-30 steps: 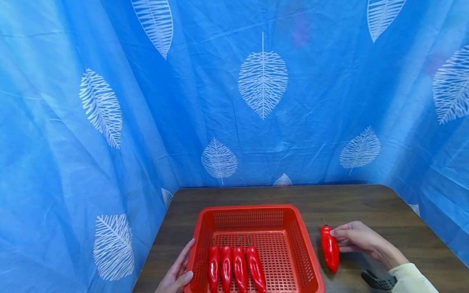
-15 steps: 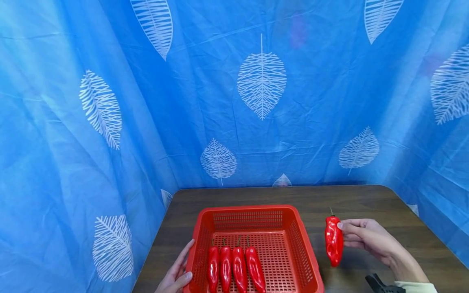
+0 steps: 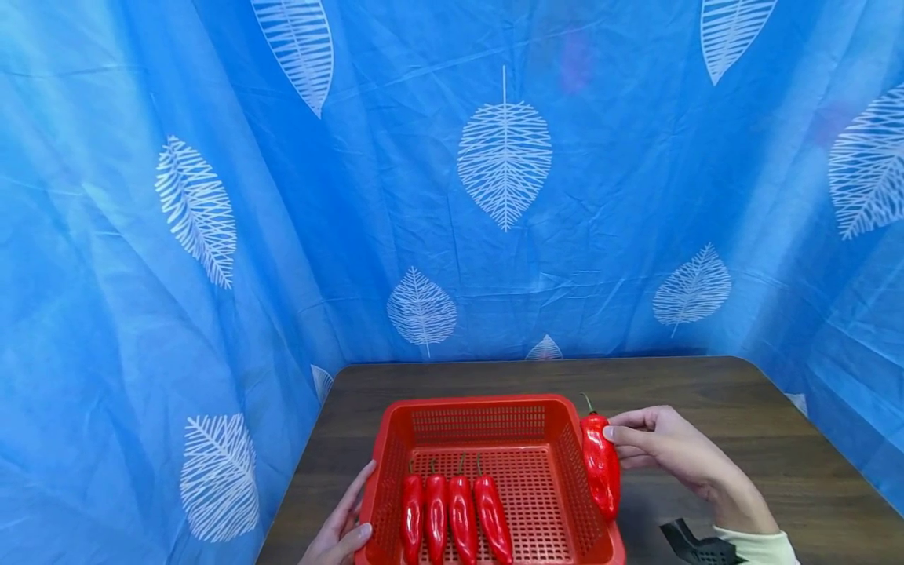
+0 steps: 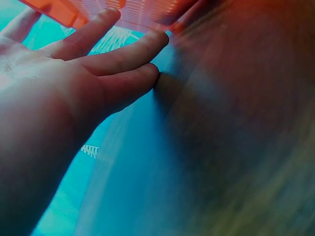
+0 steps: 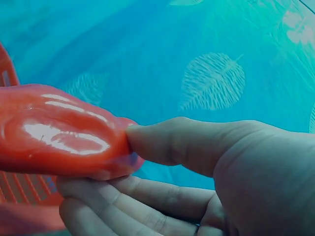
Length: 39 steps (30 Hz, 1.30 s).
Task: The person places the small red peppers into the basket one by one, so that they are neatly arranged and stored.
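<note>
A red pepper [image 3: 602,475] with a green stem hangs at the right rim of the red plastic basket [image 3: 480,402], pinched between the thumb and fingers of my right hand [image 3: 664,447]. Up close in the right wrist view, the thumb presses on the top of the glossy pepper [image 5: 59,132] and the fingers lie beneath. Several similar peppers [image 3: 462,518] lie side by side in the left half of the basket, stems pointing away. My left hand [image 3: 339,522] rests against the basket's left side. In the left wrist view its fingers [image 4: 123,58] are extended, touching the basket wall [image 4: 142,12].
A dark wooden table [image 3: 678,392] carries the basket. A blue curtain [image 3: 600,196] with white leaf prints stands around the table's back and sides. Beside the right sleeve, a black wrist-worn device [image 3: 699,545] shows at the lower right.
My right hand has lifted the pepper off the table and carried it left to the basket's right rim. The left hand and the basket have stayed put.
</note>
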Each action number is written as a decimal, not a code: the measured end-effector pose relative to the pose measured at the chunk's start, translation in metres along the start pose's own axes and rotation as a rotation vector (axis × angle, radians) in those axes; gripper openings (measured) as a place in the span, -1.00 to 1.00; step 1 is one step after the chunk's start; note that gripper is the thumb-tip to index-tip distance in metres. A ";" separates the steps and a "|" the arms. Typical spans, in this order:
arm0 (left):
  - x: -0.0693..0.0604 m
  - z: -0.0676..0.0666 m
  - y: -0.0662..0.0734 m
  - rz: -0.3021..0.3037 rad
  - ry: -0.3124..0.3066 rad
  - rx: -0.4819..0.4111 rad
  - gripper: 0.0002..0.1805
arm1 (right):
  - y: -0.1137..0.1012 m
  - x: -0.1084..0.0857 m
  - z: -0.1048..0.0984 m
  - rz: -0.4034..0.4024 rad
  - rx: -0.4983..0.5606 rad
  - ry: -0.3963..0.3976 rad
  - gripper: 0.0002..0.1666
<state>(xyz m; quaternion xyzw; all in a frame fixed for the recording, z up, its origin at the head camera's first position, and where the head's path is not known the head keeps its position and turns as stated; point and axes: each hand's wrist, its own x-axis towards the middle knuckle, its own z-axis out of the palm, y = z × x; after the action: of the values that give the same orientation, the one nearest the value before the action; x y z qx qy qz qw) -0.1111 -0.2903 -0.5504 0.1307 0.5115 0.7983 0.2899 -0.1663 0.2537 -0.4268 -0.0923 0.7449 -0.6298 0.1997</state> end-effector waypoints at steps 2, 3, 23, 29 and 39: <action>0.001 0.001 0.001 -0.002 0.006 0.000 -0.22 | -0.004 0.004 0.007 0.002 -0.017 0.003 -0.41; 0.001 0.001 0.001 -0.004 0.008 -0.002 -0.21 | -0.005 0.007 0.011 0.002 -0.024 0.002 -0.42; 0.001 0.000 0.000 -0.034 0.040 -0.004 -0.20 | -0.011 0.064 0.093 0.052 -0.234 -0.063 -0.78; 0.001 0.001 0.000 0.014 -0.006 0.024 -0.21 | -0.002 0.077 0.110 0.092 -0.256 -0.113 -0.87; 0.001 0.000 0.000 0.069 -0.083 0.019 -0.24 | 0.010 0.084 0.120 0.153 -0.321 -0.106 -0.86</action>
<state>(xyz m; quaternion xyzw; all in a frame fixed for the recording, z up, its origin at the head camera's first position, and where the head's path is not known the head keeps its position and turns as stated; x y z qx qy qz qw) -0.1119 -0.2901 -0.5502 0.1838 0.5016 0.7969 0.2820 -0.1912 0.1145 -0.4666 -0.0989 0.8293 -0.4800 0.2686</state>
